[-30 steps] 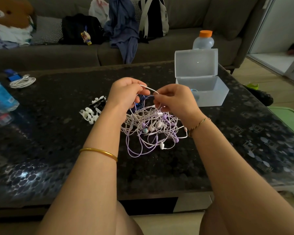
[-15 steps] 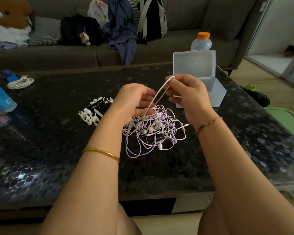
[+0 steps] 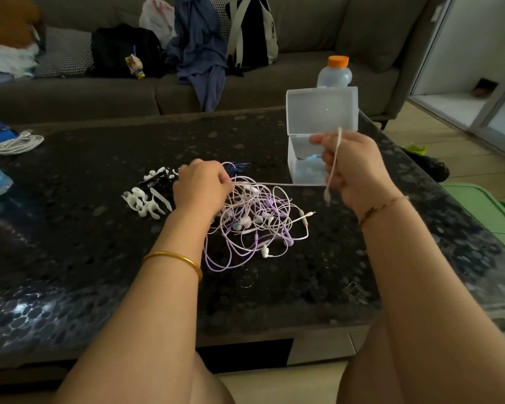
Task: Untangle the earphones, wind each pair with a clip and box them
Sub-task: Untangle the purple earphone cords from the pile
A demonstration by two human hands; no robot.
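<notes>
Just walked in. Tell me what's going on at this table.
A person is untangling a heap of white and purple earphones on the dark table. The left hand grips the heap at its top, while the right hand pinches one pale cord, stretched taut between the two hands. The clips lie beside the left hand, and the clear box stands open behind the right hand.

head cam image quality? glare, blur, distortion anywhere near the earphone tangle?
Head view: dim room, daylight entering at right; glare patches on the near left corner of the table, none on the earphone tangle; the cable in the right hand is motion-blurred; wide-angle bending shows at the frame edges.
</notes>
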